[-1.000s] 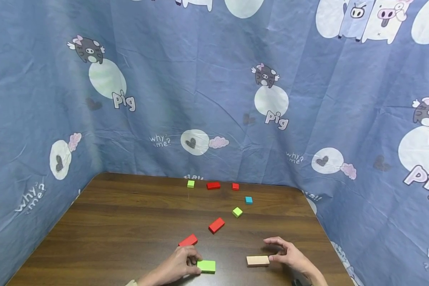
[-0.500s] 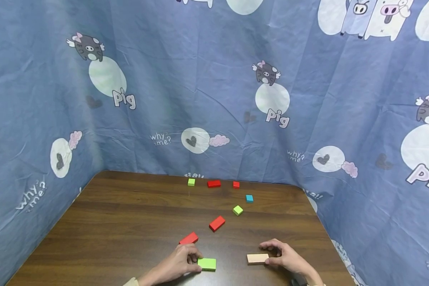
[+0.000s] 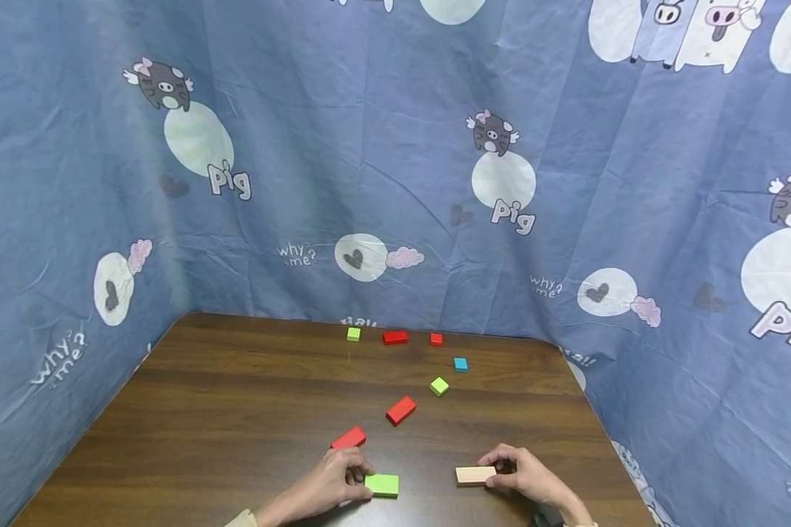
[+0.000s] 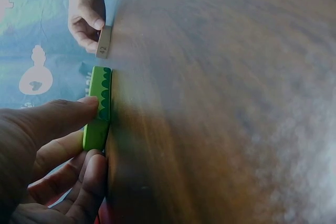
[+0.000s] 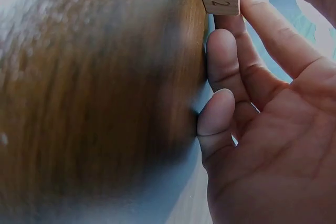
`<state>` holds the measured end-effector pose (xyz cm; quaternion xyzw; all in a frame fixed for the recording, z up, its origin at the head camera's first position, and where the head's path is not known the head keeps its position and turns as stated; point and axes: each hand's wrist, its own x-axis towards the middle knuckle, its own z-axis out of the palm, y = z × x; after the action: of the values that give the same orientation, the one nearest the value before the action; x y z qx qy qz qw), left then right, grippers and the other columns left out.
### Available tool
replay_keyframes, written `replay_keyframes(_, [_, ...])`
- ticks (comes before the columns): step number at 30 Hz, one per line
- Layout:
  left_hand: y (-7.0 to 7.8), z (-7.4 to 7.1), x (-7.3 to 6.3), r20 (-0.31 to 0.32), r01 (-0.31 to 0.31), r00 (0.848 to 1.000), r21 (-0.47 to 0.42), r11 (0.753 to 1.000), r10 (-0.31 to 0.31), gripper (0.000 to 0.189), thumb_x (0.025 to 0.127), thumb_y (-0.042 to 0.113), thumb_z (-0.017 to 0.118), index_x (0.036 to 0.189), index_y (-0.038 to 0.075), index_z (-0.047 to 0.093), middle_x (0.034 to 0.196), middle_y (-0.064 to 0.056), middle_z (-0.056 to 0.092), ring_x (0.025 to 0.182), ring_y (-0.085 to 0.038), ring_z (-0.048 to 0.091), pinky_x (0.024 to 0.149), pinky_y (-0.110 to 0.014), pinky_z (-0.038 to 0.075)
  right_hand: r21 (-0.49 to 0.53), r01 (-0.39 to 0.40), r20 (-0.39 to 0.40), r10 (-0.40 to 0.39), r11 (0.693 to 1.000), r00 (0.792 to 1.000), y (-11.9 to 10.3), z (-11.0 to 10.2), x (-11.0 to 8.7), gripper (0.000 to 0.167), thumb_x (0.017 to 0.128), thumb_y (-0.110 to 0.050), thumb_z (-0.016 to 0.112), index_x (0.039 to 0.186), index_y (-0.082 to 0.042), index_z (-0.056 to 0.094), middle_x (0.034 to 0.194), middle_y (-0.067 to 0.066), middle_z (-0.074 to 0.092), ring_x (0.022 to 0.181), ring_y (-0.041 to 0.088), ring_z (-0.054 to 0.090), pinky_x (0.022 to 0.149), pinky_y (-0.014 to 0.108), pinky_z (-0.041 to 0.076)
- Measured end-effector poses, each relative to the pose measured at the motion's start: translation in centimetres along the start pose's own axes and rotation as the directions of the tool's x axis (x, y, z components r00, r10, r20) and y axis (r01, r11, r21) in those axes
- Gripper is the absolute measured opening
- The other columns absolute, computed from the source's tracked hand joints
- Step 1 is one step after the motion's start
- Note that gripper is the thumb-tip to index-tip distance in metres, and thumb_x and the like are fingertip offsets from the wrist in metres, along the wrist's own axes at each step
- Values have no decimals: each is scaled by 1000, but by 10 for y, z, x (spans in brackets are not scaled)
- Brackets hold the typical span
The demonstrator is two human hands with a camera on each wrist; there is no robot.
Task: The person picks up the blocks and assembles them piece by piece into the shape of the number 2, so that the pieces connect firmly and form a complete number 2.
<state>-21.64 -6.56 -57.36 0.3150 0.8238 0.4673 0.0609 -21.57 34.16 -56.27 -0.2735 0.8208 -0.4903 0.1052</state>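
Observation:
Near the front of the table in the head view, my left hand pinches the left end of a bright green wooden block between thumb and fingers. Dark green scallops run along the block's side in the left wrist view. To the right, my right hand grips the right end of a plain wooden block. The number 42 is printed on that block's end in the right wrist view. Both blocks lie on the table, a gap between them. One red block sits just beyond my left knuckles, partly hidden.
Another red block lies mid-table. Behind it are a small green block and a blue block. Along the far edge stand a small green block, a long red block and a small red block. A patterned blue curtain surrounds the table.
My right hand has moved left, and its fingers have closed onto the plain wooden block's end. The left hand keeps its hold on the green block. The head view has tilted slightly.

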Motion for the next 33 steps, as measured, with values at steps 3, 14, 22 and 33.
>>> replay_keyframes(3, [0,0,-1,2,2,1000,-5,1000,-2,23,76,22,81,93,9,72,80,8,61,72,3,54,63,-17,46,7,-28,4,28,1000,1000,0,0,0,24,84,-11,71,107,-4,67,95,19,63,77,2,51,57,21,46])
replay_keyframes(14, [0,-2,-2,8,2,1000,-17,1000,-2,23,76,23,80,94,10,72,82,6,61,72,1,54,63,-17,45,-45,-91,-20,90,995,996,-4,4,4,25,82,-19,74,104,-8,70,94,5,66,78,5,50,65,22,41])
replay_keyframes(22, [1,1,-3,-22,-40,999,3,999,40,23,75,20,81,93,9,72,81,5,62,72,2,55,63,-18,47,-34,-89,-23,88,995,996,-11,11,9,24,82,-16,74,104,-7,69,94,6,64,79,5,52,61,20,44])
replay_keyframes(33, [1,-2,-2,15,42,999,-23,999,-41,23,75,22,81,93,10,72,77,8,64,70,2,55,62,-17,46,-70,-81,-23,79,994,997,-18,24,16,23,81,-18,75,102,-9,70,91,5,66,80,8,54,66,20,42])
